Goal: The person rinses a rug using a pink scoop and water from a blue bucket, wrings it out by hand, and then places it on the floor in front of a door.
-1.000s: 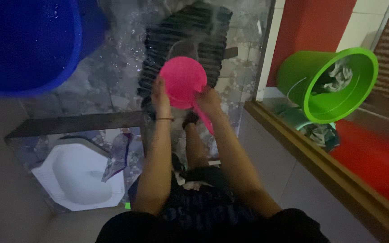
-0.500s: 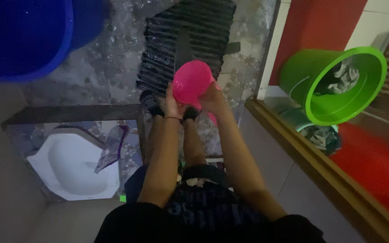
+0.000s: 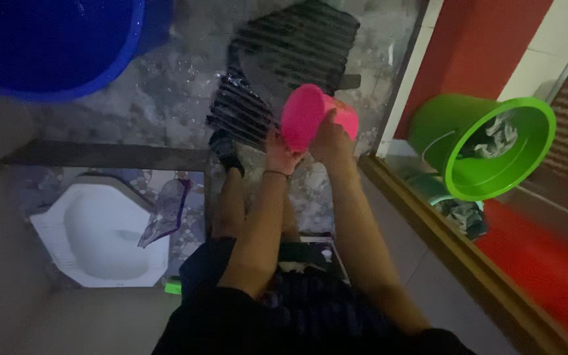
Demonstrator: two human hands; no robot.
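A big blue plastic tub [image 3: 47, 46] filled the frame's upper left; a dark ribbed mat [image 3: 284, 66] lay at upper centre. Just below it, the pink plastic scoop [image 3: 310, 118] sat tilted between both hands: left hand [image 3: 281, 154] gripping underneath, right hand [image 3: 330, 138] clasping its side.

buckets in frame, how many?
2: a blue bucket at top left, cut off by the edge, and a green bucket tipped at right, cloth inside. Others may sit out of view.
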